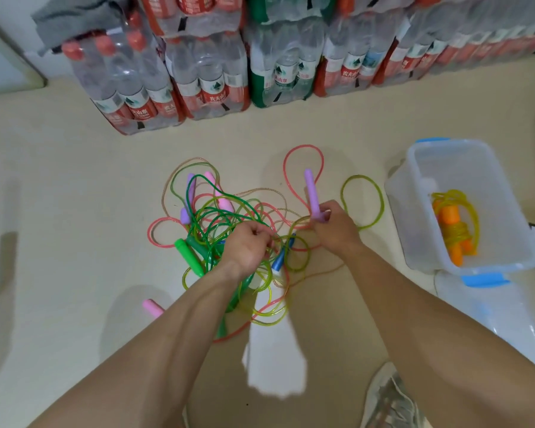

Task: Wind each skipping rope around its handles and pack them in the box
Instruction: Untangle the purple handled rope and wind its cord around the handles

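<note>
A tangle of skipping ropes (229,223) lies on the floor, with green, pink, yellow and clear cords mixed together. My right hand (332,227) grips the lower end of a purple handle (311,193) that points away from me. My left hand (247,247) pinches cords in the middle of the tangle. Green handles (188,254), pink handles (218,193), another purple handle (188,199) and a blue handle (281,257) lie in the pile. A clear box (414,193) with blue latches stands to the right and holds a wound orange-handled rope (453,230).
Shrink-wrapped packs of water bottles (204,75) line the far side of the floor. A loose pink handle (152,307) lies near my left forearm. The box lid (488,307) rests on the floor at right. A shoe (393,400) shows at the bottom.
</note>
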The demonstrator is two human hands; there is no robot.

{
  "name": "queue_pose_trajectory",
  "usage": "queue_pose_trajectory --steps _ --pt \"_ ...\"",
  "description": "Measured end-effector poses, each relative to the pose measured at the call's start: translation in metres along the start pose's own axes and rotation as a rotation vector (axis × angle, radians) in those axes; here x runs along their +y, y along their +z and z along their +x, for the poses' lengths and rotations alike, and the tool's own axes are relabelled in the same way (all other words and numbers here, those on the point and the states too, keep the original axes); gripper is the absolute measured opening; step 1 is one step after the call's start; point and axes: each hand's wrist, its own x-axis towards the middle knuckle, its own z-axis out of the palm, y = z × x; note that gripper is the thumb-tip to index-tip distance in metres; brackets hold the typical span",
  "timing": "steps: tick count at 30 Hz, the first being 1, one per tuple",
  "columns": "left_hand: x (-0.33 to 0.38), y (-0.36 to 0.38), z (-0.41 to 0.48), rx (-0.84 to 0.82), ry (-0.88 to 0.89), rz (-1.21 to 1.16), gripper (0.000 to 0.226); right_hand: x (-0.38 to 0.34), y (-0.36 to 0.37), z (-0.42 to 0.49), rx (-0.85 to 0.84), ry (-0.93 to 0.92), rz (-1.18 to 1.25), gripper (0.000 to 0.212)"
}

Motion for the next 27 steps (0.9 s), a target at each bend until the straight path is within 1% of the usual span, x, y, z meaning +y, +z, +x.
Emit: queue_pose_trajectory --steps 2,3,5,6,7,9,11,13,14,16,17,19,20,22,23,24,25,26,27 --pt "0.013 -0.002 -0.010 0.017 0.008 -0.015 0.019 -0.016 -0.017 -0.010 -0.019 -0.029 0.200 0.016" --pt "0.021 -0.002 -0.016 0.041 0.022 -0.013 0.016 -0.027 -0.027 -0.016 -0.038 -0.060 0.252 0.016" --pt "0.037 -0.005 -0.029 0.129 0.091 0.082 0.014 -0.053 -0.052 -0.033 -0.094 -0.124 0.285 0.018" --pt "0.046 -0.008 -0.036 0.175 0.160 0.151 0.020 -0.067 -0.064 -0.043 -0.135 -0.150 0.306 0.021" --pt "0.055 -0.011 -0.043 0.206 0.256 0.235 0.031 -0.080 -0.076 -0.053 -0.186 -0.175 0.320 0.021" --pt "0.073 -0.019 -0.058 0.236 0.467 0.476 0.060 -0.103 -0.098 -0.076 -0.270 -0.231 0.273 0.026" --pt "0.096 -0.027 -0.079 0.234 0.657 0.730 0.079 -0.124 -0.117 -0.100 -0.324 -0.261 0.204 0.032" --pt "0.118 -0.033 -0.103 0.159 0.744 0.918 0.084 -0.143 -0.134 -0.126 -0.365 -0.261 0.219 0.033" --pt "0.127 -0.035 -0.115 0.099 0.732 0.941 0.081 -0.152 -0.141 -0.139 -0.387 -0.256 0.251 0.031" --pt "0.142 -0.041 -0.140 -0.003 0.688 0.890 0.069 -0.166 -0.152 -0.164 -0.446 -0.220 0.354 0.033" --pt "0.147 -0.045 -0.151 -0.013 0.683 0.846 0.063 -0.172 -0.159 -0.175 -0.484 -0.190 0.419 0.038" --pt "0.151 -0.058 -0.168 0.046 0.750 0.770 0.050 -0.178 -0.174 -0.193 -0.562 -0.142 0.486 0.045" --pt "0.153 -0.069 -0.175 0.077 0.779 0.693 0.042 -0.178 -0.182 -0.200 -0.572 -0.148 0.452 0.045" --pt "0.152 -0.093 -0.186 0.106 0.758 0.478 0.035 -0.172 -0.198 -0.211 -0.497 -0.254 0.241 0.039" --pt "0.152 -0.104 -0.191 0.119 0.742 0.415 0.034 -0.167 -0.203 -0.216 -0.456 -0.313 0.131 0.033" --pt "0.152 -0.112 -0.195 0.137 0.736 0.407 0.034 -0.162 -0.207 -0.219 -0.423 -0.352 0.047 0.027" --pt "0.152 -0.118 -0.199 0.147 0.727 0.418 0.034 -0.158 -0.208 -0.222 -0.395 -0.368 -0.021 0.025" --pt "0.153 -0.121 -0.202 0.154 0.716 0.397 0.033 -0.155 -0.208 -0.222 -0.359 -0.364 -0.124 0.027" --pt "0.155 -0.124 -0.206 0.171 0.695 0.318 0.031 -0.151 -0.208 -0.221 -0.318 -0.343 -0.274 0.031"
